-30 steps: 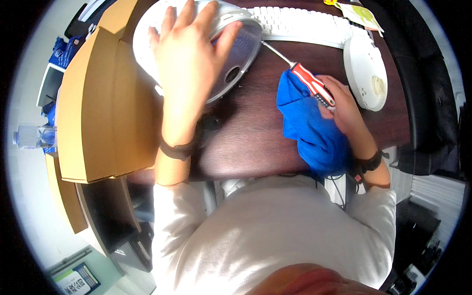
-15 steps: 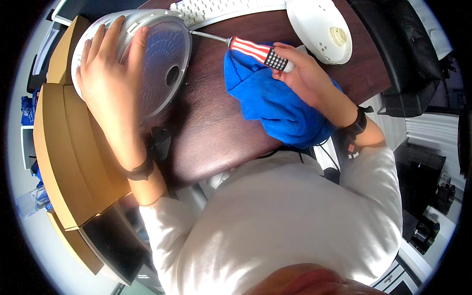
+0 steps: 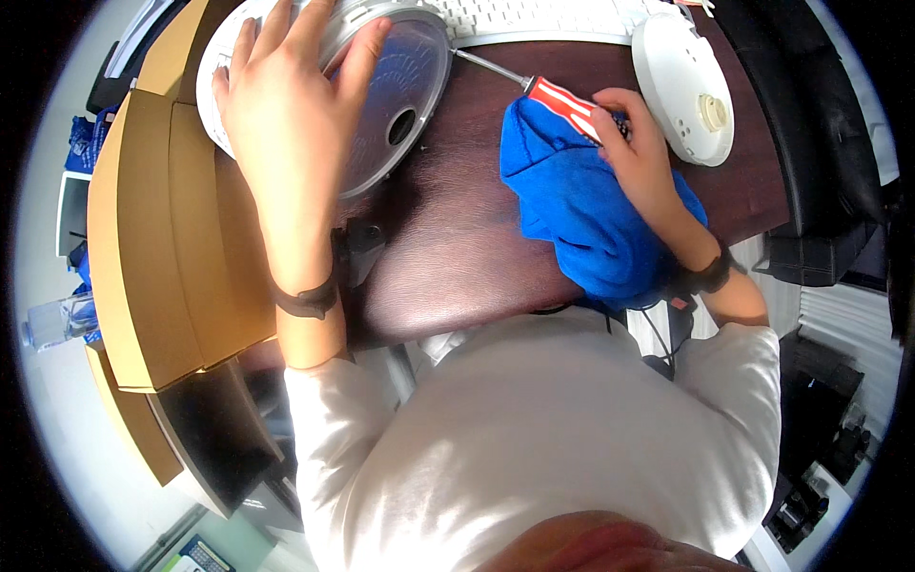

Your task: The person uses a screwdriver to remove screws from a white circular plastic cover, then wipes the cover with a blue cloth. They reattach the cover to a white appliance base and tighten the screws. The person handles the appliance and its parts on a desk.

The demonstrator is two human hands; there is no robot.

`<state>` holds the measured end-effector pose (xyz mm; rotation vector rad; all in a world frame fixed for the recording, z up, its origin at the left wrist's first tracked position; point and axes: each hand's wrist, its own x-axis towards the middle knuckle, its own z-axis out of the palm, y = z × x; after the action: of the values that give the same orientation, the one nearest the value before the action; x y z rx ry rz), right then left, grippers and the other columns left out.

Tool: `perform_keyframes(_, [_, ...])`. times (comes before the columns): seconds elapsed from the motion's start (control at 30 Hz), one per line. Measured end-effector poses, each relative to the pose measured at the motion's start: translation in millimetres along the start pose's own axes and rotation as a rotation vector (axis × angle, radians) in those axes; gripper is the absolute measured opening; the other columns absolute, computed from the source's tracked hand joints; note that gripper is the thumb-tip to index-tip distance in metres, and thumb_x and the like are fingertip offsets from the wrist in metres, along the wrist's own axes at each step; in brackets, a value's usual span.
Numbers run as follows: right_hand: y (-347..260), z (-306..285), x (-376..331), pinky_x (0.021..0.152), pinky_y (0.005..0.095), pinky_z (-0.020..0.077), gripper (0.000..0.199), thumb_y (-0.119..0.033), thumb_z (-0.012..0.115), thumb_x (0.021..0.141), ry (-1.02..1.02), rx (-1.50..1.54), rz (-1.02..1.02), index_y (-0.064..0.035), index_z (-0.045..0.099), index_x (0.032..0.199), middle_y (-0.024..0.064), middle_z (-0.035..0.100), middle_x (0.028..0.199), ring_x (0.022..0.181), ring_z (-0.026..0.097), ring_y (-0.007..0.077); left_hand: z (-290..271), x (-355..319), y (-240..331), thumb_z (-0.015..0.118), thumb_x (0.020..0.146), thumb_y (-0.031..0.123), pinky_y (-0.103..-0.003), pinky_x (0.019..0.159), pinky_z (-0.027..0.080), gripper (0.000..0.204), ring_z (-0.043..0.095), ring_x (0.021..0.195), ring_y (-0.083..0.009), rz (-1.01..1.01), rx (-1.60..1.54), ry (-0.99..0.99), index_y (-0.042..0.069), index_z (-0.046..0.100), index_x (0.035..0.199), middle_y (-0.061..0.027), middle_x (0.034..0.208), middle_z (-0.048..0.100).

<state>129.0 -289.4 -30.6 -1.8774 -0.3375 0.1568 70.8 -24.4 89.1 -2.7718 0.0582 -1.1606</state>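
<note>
My left hand [image 3: 291, 124] is laid over a round white appliance housing [image 3: 217, 100], with the fingers across its top and the thumb along its front. A translucent cover [image 3: 393, 81] with a dark round hole forms the front of this tilted housing. In my right hand [image 3: 637, 143] is a screwdriver [image 3: 562, 103] with a red and white striped handle. Its metal shaft points left, and the tip meets or nearly meets the cover's right rim. Beneath the screwdriver and my right hand lies a crumpled blue cloth [image 3: 581, 210].
A white oval shell [image 3: 679, 81] with a cream round fitting lies at the right of the dark wooden table [image 3: 448, 229]. Behind is a white keyboard [image 3: 543, 21]. An opened cardboard box [image 3: 157, 238] stands at the left, and a black leather seat [image 3: 810, 143] at the right.
The whole view has shifted, so the table things appear farther right. My right fingers now cover more of the screwdriver handle's end. The tip stays at the cover's rim.
</note>
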Motion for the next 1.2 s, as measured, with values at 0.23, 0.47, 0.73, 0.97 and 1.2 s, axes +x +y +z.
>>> perform_keyframes(0.23, [20.7,-4.6,3.3,0.076,0.0264,0.0439,0.038,-0.019,0.070,0.079,-0.138,0.335,0.206,-0.0014,0.053,0.107,0.0050,0.057,0.093,0.086,0.055,0.0138,5.1,-2.3,0.7,0.063,0.081,0.044,-0.041,0.091,0.043,0.042,0.055,0.108,-0.0348,-0.004,0.080,0.030,0.010,0.066,0.106,-0.0154,0.110,0.062])
perform_keyframes(0.47, [17.6,-0.1,2.5,0.081,0.0284,0.0456,0.039,-0.016,0.071,0.078,-0.022,-0.206,-0.256,-0.0008,0.052,0.108,0.0078,0.058,0.097,0.090,0.057,0.0156,2.5,-0.7,0.4,0.063,0.081,0.043,-0.041,0.090,0.043,0.042,0.056,0.108,-0.0344,-0.016,0.011,-0.006,0.010,0.066,0.107,-0.0160,0.110,0.062])
perform_keyframes(0.73, [12.6,-4.3,5.8,0.076,0.0282,0.0460,0.039,-0.021,0.065,0.083,-0.044,0.308,0.173,0.0022,0.051,0.111,0.0105,0.057,0.096,0.083,0.057,0.0183,5.2,-2.8,-0.9,0.062,0.081,0.045,-0.042,0.093,0.041,0.043,0.055,0.109,-0.0344,-0.017,0.060,-0.001,0.012,0.065,0.108,-0.0155,0.112,0.061])
perform_keyframes(0.97, [10.0,-1.9,5.0,0.074,0.0277,0.0467,0.035,-0.016,0.055,0.089,0.060,0.841,0.343,0.0031,0.048,0.117,0.0140,0.055,0.101,0.091,0.055,0.0191,7.7,-3.7,-1.8,0.062,0.081,0.046,-0.041,0.093,0.041,0.044,0.054,0.110,-0.0342,-0.018,0.059,0.009,0.012,0.065,0.109,-0.0152,0.113,0.061])
perform_keyframes(1.2, [5.9,-6.5,1.6,0.062,0.0269,0.0491,0.031,-0.022,0.052,0.092,-0.155,0.795,0.438,0.0012,0.051,0.113,0.0137,0.058,0.096,0.085,0.058,0.0176,4.4,-3.2,-1.0,0.062,0.081,0.047,-0.042,0.092,0.041,0.045,0.054,0.110,-0.0333,-0.031,0.069,-0.009,0.012,0.065,0.109,-0.0149,0.114,0.061])
